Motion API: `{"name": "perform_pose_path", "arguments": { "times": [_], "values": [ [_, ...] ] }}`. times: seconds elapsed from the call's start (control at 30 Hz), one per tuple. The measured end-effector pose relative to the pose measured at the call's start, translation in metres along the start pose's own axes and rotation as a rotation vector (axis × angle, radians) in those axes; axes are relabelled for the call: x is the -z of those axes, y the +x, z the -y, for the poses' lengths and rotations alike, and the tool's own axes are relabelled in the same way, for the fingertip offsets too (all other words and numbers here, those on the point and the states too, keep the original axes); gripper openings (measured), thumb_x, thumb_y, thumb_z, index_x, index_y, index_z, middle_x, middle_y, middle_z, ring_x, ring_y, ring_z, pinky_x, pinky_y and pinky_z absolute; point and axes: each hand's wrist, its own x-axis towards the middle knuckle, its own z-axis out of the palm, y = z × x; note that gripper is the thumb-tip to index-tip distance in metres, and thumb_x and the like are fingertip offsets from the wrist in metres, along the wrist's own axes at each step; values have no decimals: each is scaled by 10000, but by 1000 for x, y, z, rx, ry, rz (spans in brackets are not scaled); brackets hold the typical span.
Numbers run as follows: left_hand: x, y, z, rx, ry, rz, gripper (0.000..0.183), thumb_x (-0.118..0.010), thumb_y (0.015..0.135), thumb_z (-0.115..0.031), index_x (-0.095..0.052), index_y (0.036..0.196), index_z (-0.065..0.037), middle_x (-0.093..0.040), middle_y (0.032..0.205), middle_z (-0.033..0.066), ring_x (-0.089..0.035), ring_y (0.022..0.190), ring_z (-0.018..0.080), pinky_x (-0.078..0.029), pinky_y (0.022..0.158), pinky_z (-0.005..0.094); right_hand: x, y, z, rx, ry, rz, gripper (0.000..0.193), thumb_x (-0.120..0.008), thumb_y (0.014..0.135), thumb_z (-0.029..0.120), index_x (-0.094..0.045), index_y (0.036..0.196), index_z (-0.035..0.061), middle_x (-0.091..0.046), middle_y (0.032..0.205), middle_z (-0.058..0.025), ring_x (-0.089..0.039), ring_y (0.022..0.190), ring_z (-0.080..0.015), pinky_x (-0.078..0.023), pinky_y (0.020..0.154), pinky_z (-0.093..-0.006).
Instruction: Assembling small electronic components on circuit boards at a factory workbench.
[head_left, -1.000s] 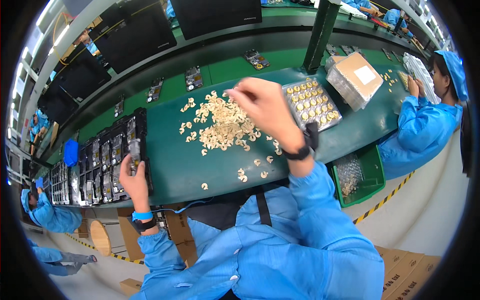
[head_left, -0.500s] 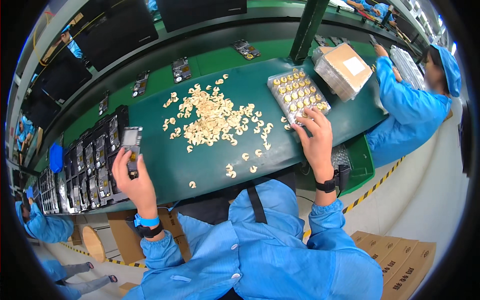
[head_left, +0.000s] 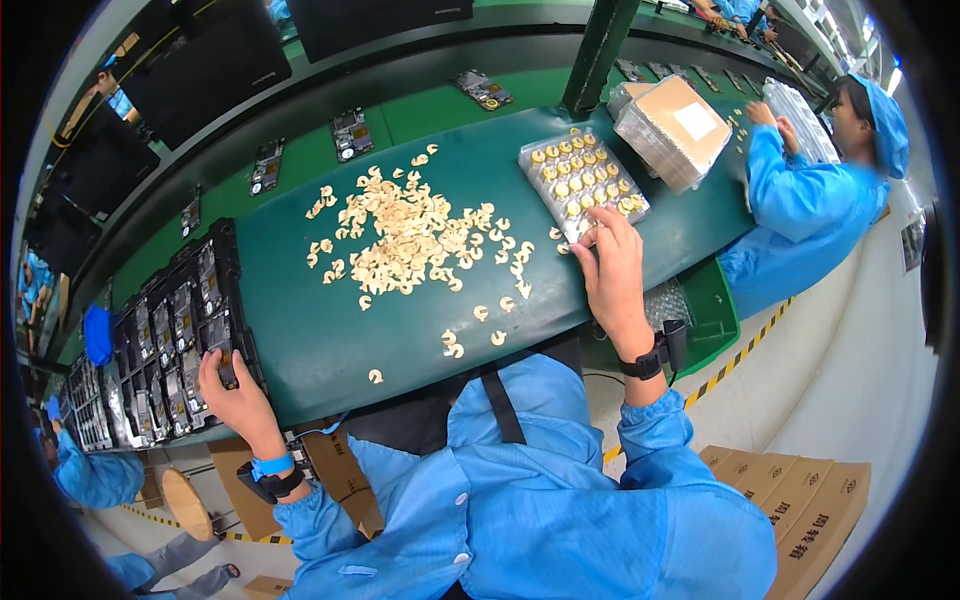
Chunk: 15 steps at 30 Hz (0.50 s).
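Observation:
At the near right edge of a black tray (head_left: 245,345), my left hand (head_left: 240,400) has its thumb and fingers around the lower end of a circuit board (head_left: 214,330). Several similar boards lie in the tray's slots. My right hand (head_left: 615,285) is over the near end of a clear plastic tray (head_left: 535,165), which holds rows of round gold-coloured parts (head_left: 573,187). Its thumb and fingertips are bent together at the front row, and what lies between them is hidden. Small pale C-shaped pieces (head_left: 410,235) are heaped on the green mat between my hands.
Stacked clear trays with a cardboard top (head_left: 675,125) stand beside a green post (head_left: 597,60). More circuit boards (head_left: 351,135) lie along the green strip behind. A green bin (head_left: 715,300) is below the table edge. A co-worker (head_left: 810,200) in blue sits at the right.
My left hand has lowered the circuit board from above the mat to the black tray's near edge. My right hand stays at the plastic tray, fingers drawn closer together. The view has shifted slightly.

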Motion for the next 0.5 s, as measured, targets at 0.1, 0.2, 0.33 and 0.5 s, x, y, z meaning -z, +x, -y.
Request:
{"name": "perform_pose_path", "arguments": {
  "times": [0.1,0.2,0.33,0.5],
  "values": [
    [-2,0,-3,22,-16,-11,276,-705,957,-133,-677,1175,34,-650,1296,223,-594,1224,389,-440,1067,474,3,-3,4,-8,24,17,215,-759,851,49,-598,992,34,-615,1323,-170,-545,1292,-417,-415,1065,-516],
    [-6,0,-4,-1,-7,-41,276,-694,967,-141,-675,1180,33,-648,1304,219,-592,1227,387,-439,1066,473,7,-2,2,13,67,35,173,-729,882,37,-615,1012,24,-620,1313,-174,-569,1254,-409,-433,1055,-488],
    [-5,-2,-4,13,14,-49,279,-693,966,-144,-675,1179,34,-647,1311,212,-588,1232,387,-439,1064,471,23,14,-28,-125,60,-157,157,-683,921,37,-651,1072,7,-641,1176,-177,-606,1086,-370,-484,961,-420],
    [-8,-4,1,18,15,-14,322,-688,963,-159,-658,1224,28,-649,1307,207,-593,1223,389,-446,1053,468,40,33,-48,-99,-103,57,179,-688,923,54,-703,1091,-6,-643,1066,-135,-605,987,-342,-497,893,-421]
  ]
}}
